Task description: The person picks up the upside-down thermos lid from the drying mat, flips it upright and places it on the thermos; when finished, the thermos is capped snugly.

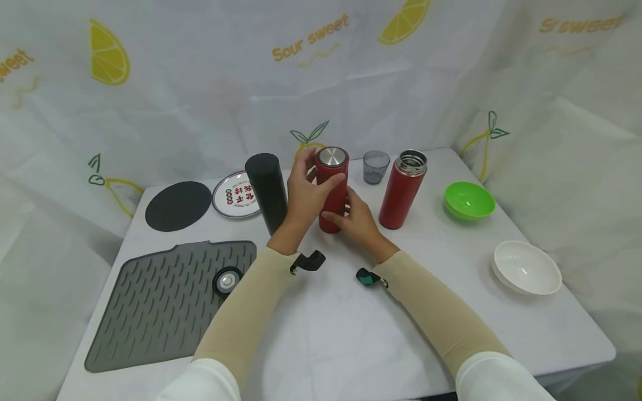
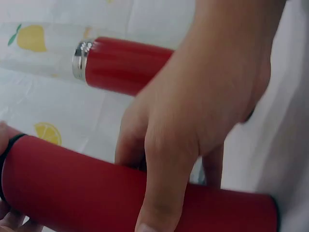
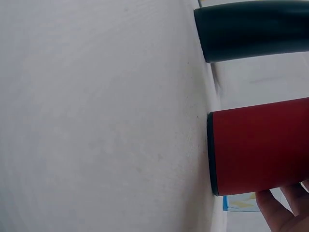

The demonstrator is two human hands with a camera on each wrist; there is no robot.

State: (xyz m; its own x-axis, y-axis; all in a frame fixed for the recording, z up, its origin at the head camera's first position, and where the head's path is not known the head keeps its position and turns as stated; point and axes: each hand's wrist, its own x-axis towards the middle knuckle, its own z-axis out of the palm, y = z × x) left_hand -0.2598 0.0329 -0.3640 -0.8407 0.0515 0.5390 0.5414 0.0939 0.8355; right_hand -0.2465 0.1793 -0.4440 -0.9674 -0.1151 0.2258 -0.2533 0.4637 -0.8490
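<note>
A red vacuum flask (image 1: 335,195) with a silver-topped lid stands upright near the table's back edge, between both hands. My left hand (image 1: 306,195) grips it high up, with the thumb across the front just under the lid. Lower on the body, my right hand (image 1: 361,223) holds it, thumb in front and fingers on the far side. The left wrist view shows the right hand (image 2: 188,116) across the flask and left fingertips at its black-ringed end. Just right stands a second red flask (image 1: 401,195), lidless, its steel mouth showing. A black flask (image 1: 267,192) stands close to the left wrist.
A grey draining mat (image 1: 165,312) lies at left with a round black lid (image 1: 227,280) on it. Behind are a black round mat (image 1: 178,206) and a printed plate (image 1: 236,195). A small glass (image 1: 375,167), green bowl (image 1: 469,200) and white bowl (image 1: 526,267) stand toward the right.
</note>
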